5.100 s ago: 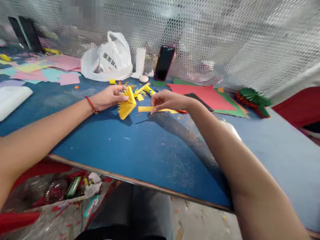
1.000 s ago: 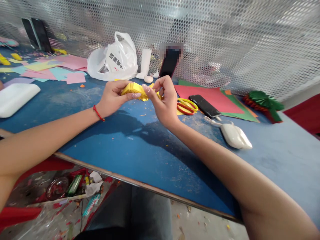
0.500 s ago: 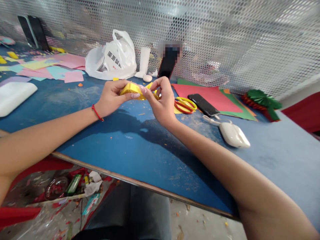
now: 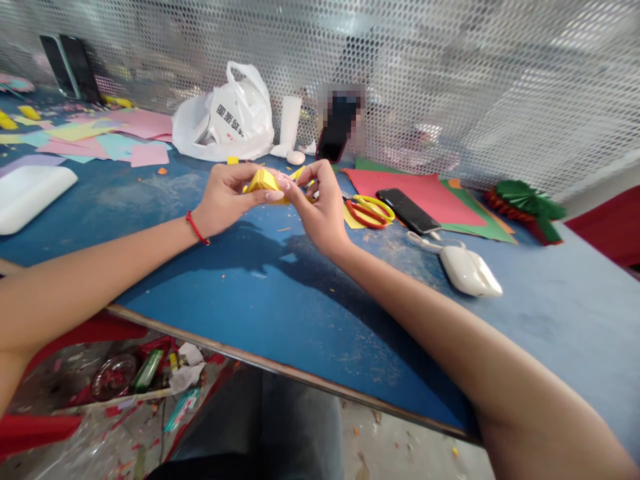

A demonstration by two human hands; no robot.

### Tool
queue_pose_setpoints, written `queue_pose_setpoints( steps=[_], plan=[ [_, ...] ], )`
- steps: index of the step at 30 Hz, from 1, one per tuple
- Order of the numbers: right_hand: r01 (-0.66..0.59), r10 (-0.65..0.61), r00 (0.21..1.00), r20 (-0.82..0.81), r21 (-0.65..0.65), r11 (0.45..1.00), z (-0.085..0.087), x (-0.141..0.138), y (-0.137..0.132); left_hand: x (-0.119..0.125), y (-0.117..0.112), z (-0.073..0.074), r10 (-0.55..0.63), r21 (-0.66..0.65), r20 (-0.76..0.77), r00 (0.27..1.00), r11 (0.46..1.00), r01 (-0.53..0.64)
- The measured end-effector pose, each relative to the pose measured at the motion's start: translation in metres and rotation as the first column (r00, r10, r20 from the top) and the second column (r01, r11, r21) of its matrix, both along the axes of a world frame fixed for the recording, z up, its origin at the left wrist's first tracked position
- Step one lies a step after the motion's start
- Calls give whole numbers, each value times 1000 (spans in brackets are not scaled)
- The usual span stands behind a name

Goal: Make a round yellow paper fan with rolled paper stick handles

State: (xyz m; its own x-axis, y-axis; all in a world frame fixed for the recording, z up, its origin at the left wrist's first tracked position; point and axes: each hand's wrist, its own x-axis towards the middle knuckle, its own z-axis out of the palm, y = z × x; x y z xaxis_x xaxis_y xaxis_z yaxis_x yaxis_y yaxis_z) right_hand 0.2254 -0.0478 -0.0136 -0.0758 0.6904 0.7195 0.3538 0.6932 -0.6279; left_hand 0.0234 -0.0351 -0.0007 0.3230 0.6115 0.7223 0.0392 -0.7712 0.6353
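Above the blue table, a piece of folded yellow paper is held between both hands, with its pleats facing me. My left hand grips its left side, thumb along the near face and fingers behind. My right hand pinches its right end with thumb and forefinger, and part of the paper is covered by these fingers. Just right of my right hand lie scissors with red and yellow handles, on a small yellow sheet.
Behind my hands stand a white plastic bag, a white tube and a propped phone. To the right are a black phone, red paper, a white case and a green paper fan. Coloured sheets lie left.
The left hand's fingers have shifted over the folded yellow paper, covering more of its top left. Both hands still hold it in nearly the same spot.
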Motion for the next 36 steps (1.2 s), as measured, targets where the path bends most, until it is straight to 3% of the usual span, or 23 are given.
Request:
queue_pose_setpoints(
  steps=[9, 13, 19, 23, 27, 31, 36],
  plan=[
    [-71, 68, 989, -130, -21, 997, -7, -14, -2, 13, -2, 4, -64, -122, 40, 997, 990, 69],
    [-105, 98, 981, -166, -34, 994, 3, -22, -13, 12, -2, 7, -85, -256, 87, 993, 961, 105],
    [-24, 27, 999, -40, 58, 998, 35, -17, -29, 12, -20, 28, -232, -436, 251, 940, 840, 323],
    [-172, 160, 982, 100, 125, 977, 47, -9, -27, 17, -30, 35, -410, -580, 190, 892, 686, 439],
    [-261, 249, 936, 248, 17, 965, 51, -5, -18, 19, -35, 36, -543, -669, 131, 830, 569, 478],
    [-287, 290, 934, 207, -49, 957, 52, -1, -8, 18, -38, 36, -544, -702, 156, 825, 526, 480],
    [-349, 376, 900, 221, -153, 925, 58, 5, -3, 16, -40, 38, -548, -668, 174, 819, 545, 507]
  ],
)
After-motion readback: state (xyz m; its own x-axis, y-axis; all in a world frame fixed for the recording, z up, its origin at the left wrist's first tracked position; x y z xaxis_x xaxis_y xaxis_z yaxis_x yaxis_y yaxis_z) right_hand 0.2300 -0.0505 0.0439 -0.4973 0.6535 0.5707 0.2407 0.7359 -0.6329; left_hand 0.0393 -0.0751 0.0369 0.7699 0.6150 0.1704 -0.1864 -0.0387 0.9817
